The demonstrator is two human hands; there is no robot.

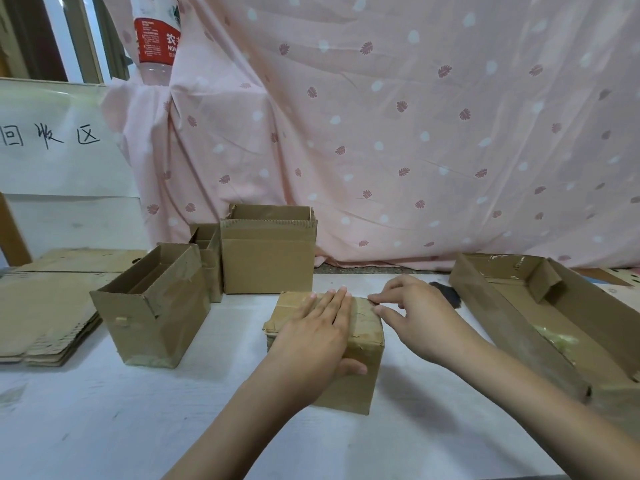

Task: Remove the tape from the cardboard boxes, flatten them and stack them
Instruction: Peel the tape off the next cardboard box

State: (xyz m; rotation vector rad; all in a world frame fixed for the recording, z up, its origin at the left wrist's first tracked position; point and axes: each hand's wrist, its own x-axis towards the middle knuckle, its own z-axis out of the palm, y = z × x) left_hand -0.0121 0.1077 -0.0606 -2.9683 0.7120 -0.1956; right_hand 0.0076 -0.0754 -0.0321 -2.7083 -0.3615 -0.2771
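My left hand (313, 336) lies flat, fingers straight, on top of the small taped box (349, 372) near the middle of the white surface (138, 427), thumb against its near side. My right hand (412, 315) pinches at the tape (363, 308) on the box's far top edge. Left of it stands an open box (152, 327), with flattened cardboard (38, 320) stacked beyond that. A long open box (519, 320) sits on my right. Two more open boxes (268, 258) stand before the pink curtain (415, 133).
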